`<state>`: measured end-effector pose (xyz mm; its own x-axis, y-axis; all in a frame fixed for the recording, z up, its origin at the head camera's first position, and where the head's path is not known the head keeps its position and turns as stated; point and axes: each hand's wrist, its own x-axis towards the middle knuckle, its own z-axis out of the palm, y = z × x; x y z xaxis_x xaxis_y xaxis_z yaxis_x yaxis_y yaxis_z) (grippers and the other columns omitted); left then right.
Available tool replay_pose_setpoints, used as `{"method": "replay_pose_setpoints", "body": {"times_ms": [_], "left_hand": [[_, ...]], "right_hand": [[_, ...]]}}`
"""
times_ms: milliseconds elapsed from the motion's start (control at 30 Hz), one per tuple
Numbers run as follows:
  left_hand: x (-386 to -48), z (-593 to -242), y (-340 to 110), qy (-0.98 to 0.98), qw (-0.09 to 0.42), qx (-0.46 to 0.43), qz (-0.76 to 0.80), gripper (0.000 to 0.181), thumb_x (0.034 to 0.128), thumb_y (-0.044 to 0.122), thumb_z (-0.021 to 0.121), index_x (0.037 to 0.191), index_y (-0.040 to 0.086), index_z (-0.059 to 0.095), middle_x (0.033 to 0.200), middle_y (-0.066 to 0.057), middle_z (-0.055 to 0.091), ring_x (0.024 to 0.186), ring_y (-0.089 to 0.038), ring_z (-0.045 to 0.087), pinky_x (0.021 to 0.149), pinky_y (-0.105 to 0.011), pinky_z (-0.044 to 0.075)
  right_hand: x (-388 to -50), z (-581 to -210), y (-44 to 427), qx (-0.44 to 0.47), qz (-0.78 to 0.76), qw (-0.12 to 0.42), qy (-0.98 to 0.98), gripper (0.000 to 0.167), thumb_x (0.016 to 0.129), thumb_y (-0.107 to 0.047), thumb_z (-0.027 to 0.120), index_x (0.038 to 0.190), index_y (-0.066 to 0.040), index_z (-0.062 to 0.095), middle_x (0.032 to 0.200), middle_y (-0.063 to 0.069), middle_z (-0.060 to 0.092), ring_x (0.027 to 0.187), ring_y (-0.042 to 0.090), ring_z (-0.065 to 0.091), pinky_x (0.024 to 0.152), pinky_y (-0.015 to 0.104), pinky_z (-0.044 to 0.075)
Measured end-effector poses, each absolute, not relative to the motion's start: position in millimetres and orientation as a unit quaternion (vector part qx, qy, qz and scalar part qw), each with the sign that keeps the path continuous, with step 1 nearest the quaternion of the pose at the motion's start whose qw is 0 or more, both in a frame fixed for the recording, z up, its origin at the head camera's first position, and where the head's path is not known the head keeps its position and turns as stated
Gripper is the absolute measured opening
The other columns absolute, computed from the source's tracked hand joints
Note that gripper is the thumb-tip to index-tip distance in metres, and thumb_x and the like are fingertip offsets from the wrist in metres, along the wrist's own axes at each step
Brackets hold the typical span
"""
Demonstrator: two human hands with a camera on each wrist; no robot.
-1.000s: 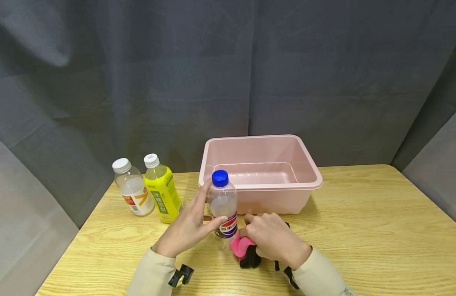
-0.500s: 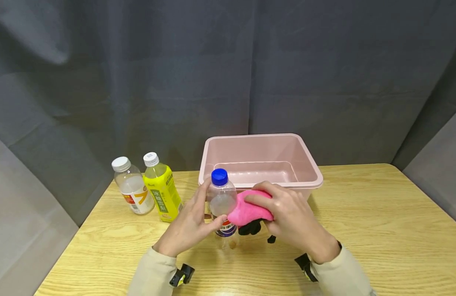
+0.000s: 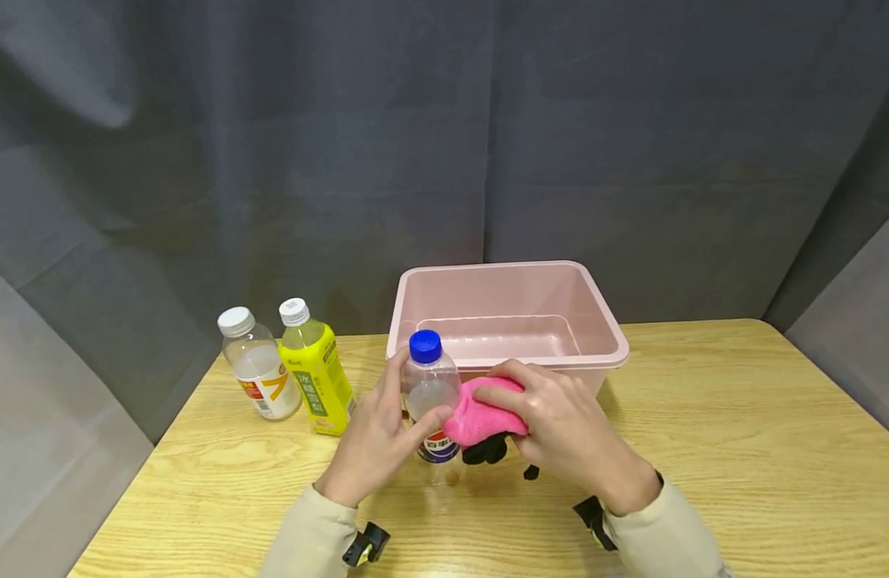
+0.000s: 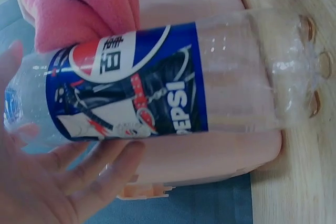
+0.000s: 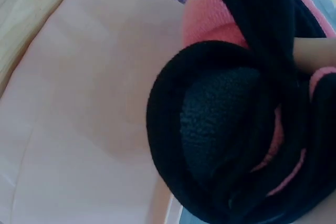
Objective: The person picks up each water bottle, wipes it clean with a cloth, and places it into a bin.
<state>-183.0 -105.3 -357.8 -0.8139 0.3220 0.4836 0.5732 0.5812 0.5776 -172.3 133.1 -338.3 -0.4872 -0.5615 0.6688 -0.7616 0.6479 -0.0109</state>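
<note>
Gripping the upright blue-capped bottle, the left hand faces the right hand, which clutches a pink-and-black cloth against the bottle's side, a pink tub just beyond both hands

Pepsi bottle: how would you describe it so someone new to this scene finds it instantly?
On the wooden table, find the pink bin. In front of its near left corner, the left hand holds the Pepsi bottle upright beside a pink cloth. Its blue cap sets the bottle apart from two white-capped bottles farther left.
</note>
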Motion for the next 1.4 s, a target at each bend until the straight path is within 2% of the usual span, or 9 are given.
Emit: {"method": "replay_pose_setpoints", "body": {"times_ms": [133, 267, 367, 500, 667, 900, 1067, 1233, 1400], "left_hand": [[-183.0, -357.8, -104.1, -0.87, 0.162, -0.248, -0.395, 0.08, 0.0931, 0.029, 0.075, 0.152, -0.002, 0.031, 0.124, -0.023, 0.064, 0.107, -0.034, 0.065, 0.088, -0.05, 0.056], [-184.4, -356.0, -104.9, -0.858, 0.163, -0.256, -0.413, 0.074, 0.0935, 0.026, 0.075, 0.151, 0.0, 0.035, 0.132, -0.018, 0.056, 0.113, -0.033, 0.059, 0.086, -0.049, 0.057], [-186.8, -354.4, -107.0, -0.851, 0.169, -0.269, -0.418, 0.07, 0.0922, 0.022, 0.075, 0.149, 0.0, 0.04, 0.132, -0.016, 0.053, 0.112, -0.031, 0.057, 0.084, -0.045, 0.057], [-188.3, -354.5, -111.2, -0.844, 0.159, -0.284, -0.427, 0.07, 0.0906, 0.017, 0.075, 0.149, 0.0, 0.04, 0.132, -0.015, 0.057, 0.112, -0.029, 0.059, 0.088, -0.045, 0.056], [-186.7, -356.0, -112.7, -0.832, 0.143, -0.304, -0.441, 0.072, 0.0895, 0.015, 0.068, 0.151, 0.004, 0.032, 0.137, -0.019, 0.057, 0.113, -0.032, 0.06, 0.092, -0.049, 0.055], [-186.3, -357.0, -113.3, -0.84, 0.136, -0.309, -0.424, 0.078, 0.091, 0.018, 0.063, 0.158, 0.001, 0.026, 0.146, -0.024, 0.046, 0.118, -0.037, 0.056, 0.095, -0.056, 0.053], [-185.7, -354.7, -114.3, -0.852, 0.115, -0.305, -0.409, 0.085, 0.0891, 0.022, 0.069, 0.159, 0.005, 0.023, 0.144, -0.024, 0.051, 0.125, -0.039, 0.055, 0.098, -0.058, 0.05], [-183.8, -353.0, -117.7, -0.855, 0.107, -0.305, -0.406, 0.089, 0.0866, 0.02, 0.073, 0.158, 0.004, 0.023, 0.134, -0.022, 0.059, 0.119, -0.037, 0.06, 0.096, -0.056, 0.052], [-184.9, -353.3, -119.1, -0.856, 0.122, -0.321, -0.388, 0.09, 0.0839, 0.016, 0.076, 0.156, 0.005, 0.024, 0.133, -0.023, 0.06, 0.115, -0.036, 0.063, 0.095, -0.053, 0.054]], "right_hand": [[-172.5, -333.4, 141.3, 0.404, 0.151, 0.318, -0.844, 0.062, 0.058, 0.016, 0.071, 0.108, -0.019, 0.077, 0.106, 0.001, 0.068, 0.077, 0.021, 0.068, 0.056, 0.036, 0.055], [-174.1, -325.2, 154.5, 0.416, 0.193, 0.325, -0.827, 0.062, 0.058, 0.018, 0.068, 0.108, -0.017, 0.077, 0.107, 0.001, 0.068, 0.083, 0.021, 0.067, 0.062, 0.037, 0.056], [-175.9, -320.1, 161.5, 0.406, 0.257, 0.349, -0.805, 0.062, 0.059, 0.02, 0.066, 0.111, -0.012, 0.076, 0.112, 0.005, 0.068, 0.092, 0.024, 0.067, 0.076, 0.032, 0.057], [-178.6, -322.2, 156.7, 0.369, 0.358, 0.394, -0.762, 0.057, 0.064, 0.022, 0.067, 0.115, -0.003, 0.074, 0.115, 0.015, 0.067, 0.102, 0.029, 0.064, 0.097, 0.022, 0.047], [-181.3, -333.4, 134.2, 0.35, 0.406, 0.439, -0.721, 0.057, 0.066, 0.021, 0.064, 0.119, 0.002, 0.07, 0.117, 0.022, 0.064, 0.104, 0.034, 0.062, 0.103, 0.024, 0.044], [-178.5, -342.0, 125.9, 0.381, 0.289, 0.397, -0.784, 0.069, 0.058, 0.018, 0.069, 0.124, -0.003, 0.068, 0.119, 0.015, 0.064, 0.095, 0.032, 0.068, 0.078, 0.049, 0.06], [-176.4, -338.4, 130.2, 0.386, 0.267, 0.395, -0.79, 0.062, 0.059, 0.016, 0.068, 0.117, -0.006, 0.069, 0.116, 0.013, 0.064, 0.092, 0.029, 0.068, 0.074, 0.047, 0.06], [-174.6, -335.9, 129.7, 0.396, 0.249, 0.39, -0.793, 0.049, 0.06, 0.014, 0.065, 0.103, -0.01, 0.07, 0.111, 0.01, 0.064, 0.084, 0.026, 0.067, 0.066, 0.042, 0.059], [-173.4, -335.7, 129.9, 0.395, 0.245, 0.378, -0.8, 0.048, 0.059, 0.016, 0.061, 0.097, -0.012, 0.07, 0.107, 0.007, 0.064, 0.078, 0.023, 0.065, 0.061, 0.039, 0.058]]}}
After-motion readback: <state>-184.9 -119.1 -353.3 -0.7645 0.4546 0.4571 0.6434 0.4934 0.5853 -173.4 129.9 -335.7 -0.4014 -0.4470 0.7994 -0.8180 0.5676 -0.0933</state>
